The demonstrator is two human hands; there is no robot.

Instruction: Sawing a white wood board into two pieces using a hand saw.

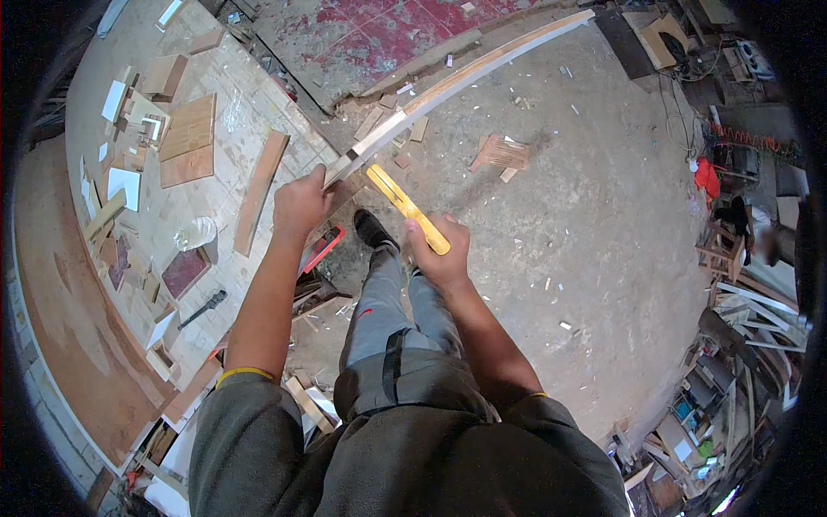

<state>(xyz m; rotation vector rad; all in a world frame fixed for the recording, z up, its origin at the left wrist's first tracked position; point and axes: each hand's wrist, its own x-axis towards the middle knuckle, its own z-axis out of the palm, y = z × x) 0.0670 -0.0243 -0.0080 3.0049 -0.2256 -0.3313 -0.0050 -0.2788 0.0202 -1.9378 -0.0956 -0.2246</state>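
Observation:
My left hand (301,202) is closed around the near end of a long wooden strip (457,84), pale on one edge, that runs away to the far right. A darker patch shows on the strip just beyond my fingers. In my right hand (445,250) is a long, narrow yellow tool (403,204), its far end close beside the strip; its exact kind is unclear. Whether the tool touches the strip, I cannot tell. The worktable (228,129) lies to the left of my left hand.
On the table are a loose wooden bar (261,194), a wood panel (188,142), a white tub (196,233) and a dark tool (203,309). A red-edged object (323,250) sits by the table's edge. Wood scraps (501,153) litter the floor; timber offcuts (758,310) pile at the right.

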